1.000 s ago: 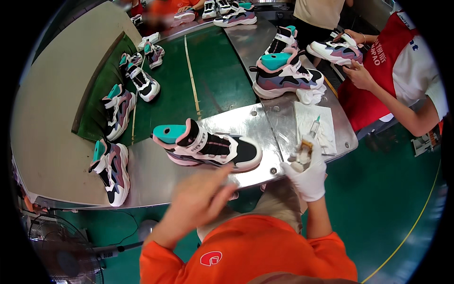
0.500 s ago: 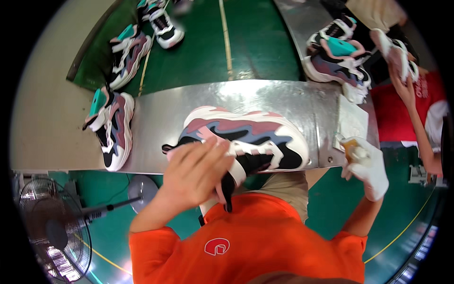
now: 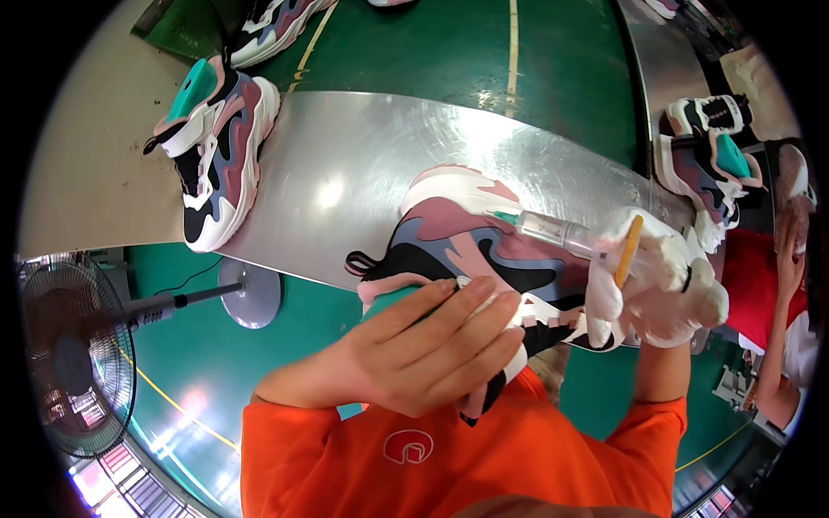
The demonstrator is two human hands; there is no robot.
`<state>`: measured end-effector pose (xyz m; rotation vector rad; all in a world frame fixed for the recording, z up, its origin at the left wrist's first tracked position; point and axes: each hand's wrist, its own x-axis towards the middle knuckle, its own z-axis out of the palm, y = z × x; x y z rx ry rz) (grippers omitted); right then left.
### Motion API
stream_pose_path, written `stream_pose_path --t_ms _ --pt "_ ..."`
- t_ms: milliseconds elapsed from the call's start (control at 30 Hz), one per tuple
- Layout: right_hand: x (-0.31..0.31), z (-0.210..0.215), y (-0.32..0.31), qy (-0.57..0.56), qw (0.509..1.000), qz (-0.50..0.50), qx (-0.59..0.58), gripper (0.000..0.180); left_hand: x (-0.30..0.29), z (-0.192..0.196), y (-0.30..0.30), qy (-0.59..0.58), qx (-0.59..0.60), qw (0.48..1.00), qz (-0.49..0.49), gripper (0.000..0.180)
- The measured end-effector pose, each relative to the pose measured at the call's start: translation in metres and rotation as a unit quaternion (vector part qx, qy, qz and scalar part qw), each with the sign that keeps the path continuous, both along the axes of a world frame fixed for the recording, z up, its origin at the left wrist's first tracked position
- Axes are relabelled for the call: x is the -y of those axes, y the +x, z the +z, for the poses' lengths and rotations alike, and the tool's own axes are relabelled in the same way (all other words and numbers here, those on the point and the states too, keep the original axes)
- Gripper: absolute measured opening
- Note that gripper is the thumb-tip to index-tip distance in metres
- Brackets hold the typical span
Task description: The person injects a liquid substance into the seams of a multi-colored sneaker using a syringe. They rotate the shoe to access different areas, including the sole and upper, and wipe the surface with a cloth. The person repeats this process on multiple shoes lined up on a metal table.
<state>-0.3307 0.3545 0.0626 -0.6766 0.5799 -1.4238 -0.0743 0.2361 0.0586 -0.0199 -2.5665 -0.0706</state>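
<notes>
A chunky sneaker in mauve, blue, black, pink and white lies on its side before me, its white sole facing away. My bare left hand is closed around its tongue and strap area, steadying it. In my white-gloved right hand is a clear syringe with a green tip. The tip points left at the seam where the white sole meets the mauve upper; whether it touches cannot be told. A thin yellow-orange stick is also held against the glove. The glove covers the sneaker's toe.
The shoe rests on a metal bench beside a green conveyor belt. Another sneaker stands at the left, more sneakers at the right near a co-worker's hand. A fan stands lower left.
My right hand has come in from the right, bringing the syringe over the sneaker. My left hand still holds the shoe. The view has shifted, with the bench closer.
</notes>
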Motion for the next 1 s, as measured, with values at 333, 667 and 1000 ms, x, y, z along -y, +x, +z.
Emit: stream_pose_path --t_ms 333,667,1000 --pt "0.021 0.001 -0.009 -0.073 0.991 0.054 -0.096 0.097 0.002 -0.003 -0.005 -0.01 -0.02 1.0 -0.009 0.041" --pt "0.003 0.002 -0.014 0.018 0.998 -0.004 -0.055 0.081 -0.005 -0.004 -0.005 -0.002 -0.026 0.999 0.022 0.013" --pt "-0.016 0.017 -0.027 0.035 0.993 -0.021 -0.109 0.083 -0.006 -0.005 -0.007 -0.001 -0.027 0.999 0.031 0.012"
